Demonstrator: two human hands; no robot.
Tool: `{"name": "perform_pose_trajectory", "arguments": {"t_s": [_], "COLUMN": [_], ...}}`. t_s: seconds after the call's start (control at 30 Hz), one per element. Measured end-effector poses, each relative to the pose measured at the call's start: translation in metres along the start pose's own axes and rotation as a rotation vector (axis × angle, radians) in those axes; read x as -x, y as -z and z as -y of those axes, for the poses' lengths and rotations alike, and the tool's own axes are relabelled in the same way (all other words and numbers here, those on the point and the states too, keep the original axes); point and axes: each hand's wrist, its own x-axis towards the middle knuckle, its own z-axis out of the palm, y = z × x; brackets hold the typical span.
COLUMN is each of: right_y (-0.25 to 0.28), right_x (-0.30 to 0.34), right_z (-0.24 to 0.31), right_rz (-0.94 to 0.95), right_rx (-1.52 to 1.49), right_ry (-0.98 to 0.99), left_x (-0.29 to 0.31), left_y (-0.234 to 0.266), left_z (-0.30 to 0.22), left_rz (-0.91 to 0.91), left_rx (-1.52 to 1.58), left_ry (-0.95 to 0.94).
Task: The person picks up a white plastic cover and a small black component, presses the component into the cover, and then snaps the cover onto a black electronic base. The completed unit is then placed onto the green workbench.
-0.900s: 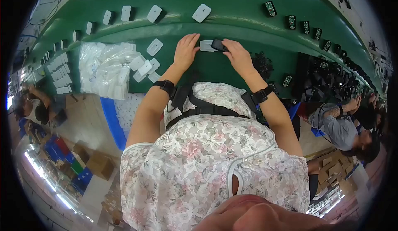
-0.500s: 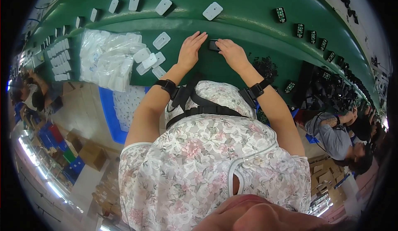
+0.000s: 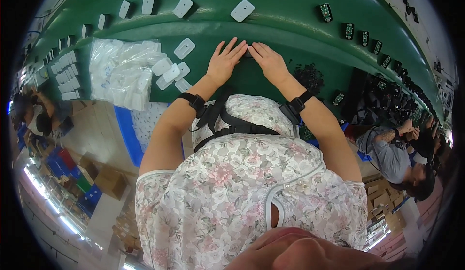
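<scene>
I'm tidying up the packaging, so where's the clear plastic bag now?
In the head view, the clear plastic bag lies on the green table, left of the left hand, between the loose white pieces and the white rows.

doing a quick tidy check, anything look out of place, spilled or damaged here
Nothing is plainly spilled or damaged. Least tidy are the white plastic pieces beside the clear bag: several overlap at differing angles, whereas the white cases farther back are spaced in a row.
</scene>
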Motion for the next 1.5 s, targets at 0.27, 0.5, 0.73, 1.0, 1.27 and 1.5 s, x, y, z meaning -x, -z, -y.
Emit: {"name": "perform_pose_trajectory", "arguments": {"t_s": [0.27,0.5,0.73,1.0,1.27,1.5], "right_y": [-0.009,-0.016,-0.021,0.048,0.162,0.189], "right_x": [-0.002,-0.005,-0.036,0.015,0.026,0.013], "right_z": [0.006,-0.004,-0.057,-0.031,0.014,0.022], "right_rz": [0.013,-0.119,0.2,-0.112,-0.289,-0.678], "right_rx": [-0.084,-0.059,-0.482,-0.673,-0.623,-0.74], "right_ry": [-0.088,-0.125,-0.355,-0.377,-0.458,-0.264], "left_x": [0.008,-0.008,-0.052,-0.07,-0.082,-0.098], "left_y": [-0.017,-0.017,-0.032,-0.014,0.1,0.142], "left_z": [-0.009,0.002,0.004,-0.029,-0.091,-0.099], "left_rz": [0.093,0.02,0.013,0.13,0.072,-0.064], "left_rx": [-0.15,-0.201,-0.013,0.798,1.234,1.225], "left_ry": [0.032,-0.059,0.028,0.209,0.168,0.118]}}
